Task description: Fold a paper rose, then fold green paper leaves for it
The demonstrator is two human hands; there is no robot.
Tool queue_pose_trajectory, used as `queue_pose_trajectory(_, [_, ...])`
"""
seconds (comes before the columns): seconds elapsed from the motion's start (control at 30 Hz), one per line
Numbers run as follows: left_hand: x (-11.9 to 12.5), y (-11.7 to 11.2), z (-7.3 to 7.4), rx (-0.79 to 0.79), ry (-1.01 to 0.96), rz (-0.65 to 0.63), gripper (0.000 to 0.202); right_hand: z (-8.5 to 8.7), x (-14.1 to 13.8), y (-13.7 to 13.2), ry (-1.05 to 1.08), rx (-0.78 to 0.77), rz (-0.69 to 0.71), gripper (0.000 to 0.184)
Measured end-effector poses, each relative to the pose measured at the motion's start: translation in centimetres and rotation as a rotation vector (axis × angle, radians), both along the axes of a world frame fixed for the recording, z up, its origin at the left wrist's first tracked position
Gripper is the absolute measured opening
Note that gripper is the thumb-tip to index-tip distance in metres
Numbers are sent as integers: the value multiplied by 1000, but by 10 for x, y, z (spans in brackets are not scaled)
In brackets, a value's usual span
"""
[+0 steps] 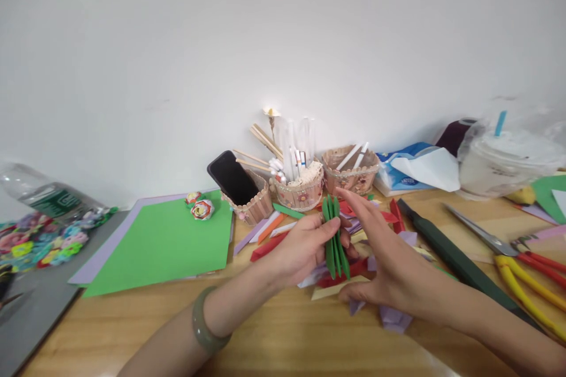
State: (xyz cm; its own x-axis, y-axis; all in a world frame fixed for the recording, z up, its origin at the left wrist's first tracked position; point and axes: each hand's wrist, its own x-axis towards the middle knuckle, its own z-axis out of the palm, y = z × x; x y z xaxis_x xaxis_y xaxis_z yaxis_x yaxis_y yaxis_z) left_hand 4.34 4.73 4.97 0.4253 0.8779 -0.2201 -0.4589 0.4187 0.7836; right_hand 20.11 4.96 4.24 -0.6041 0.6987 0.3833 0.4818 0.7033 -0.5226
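Observation:
My left hand (305, 247), a green bangle (206, 321) on its wrist, pinches a green folded-paper piece (335, 241) with several pleats, held upright in front of me. Just to the right, my right hand (389, 262) is open, thumb and fingers spread apart around the folded paper's right side; I cannot tell whether any fingertip touches it. Beneath and behind both hands lie loose folded papers in red, purple and cream, among them a red strip (268, 246) and a purple piece (395, 318). The hands partly cover this heap.
Green sheets (172, 247) lie at left, beside paper flowers (202, 208). Behind stand a basket with a phone (236, 178), a basket of sticks (300, 194) and another basket (351, 174). At right are a tissue pack (407, 168), a lidded cup (495, 159), a dark green tool (455, 256) and scissors (504, 247).

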Motion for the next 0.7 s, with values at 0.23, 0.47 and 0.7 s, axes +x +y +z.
queue_pose_trajectory(0.23, [2, -2, 1, 91, 164, 2, 27, 8, 0, 5, 396, -336, -166, 49])
queue_pose_trajectory(0.47, [3, -8, 6, 284, 450, -128, 26, 20, 0, 3, 473, -502, -237, 28])
queue_pose_trajectory(0.7, [2, -9, 9, 354, 526, -106, 26, 22, -2, 1, 461, -304, -272, 22])
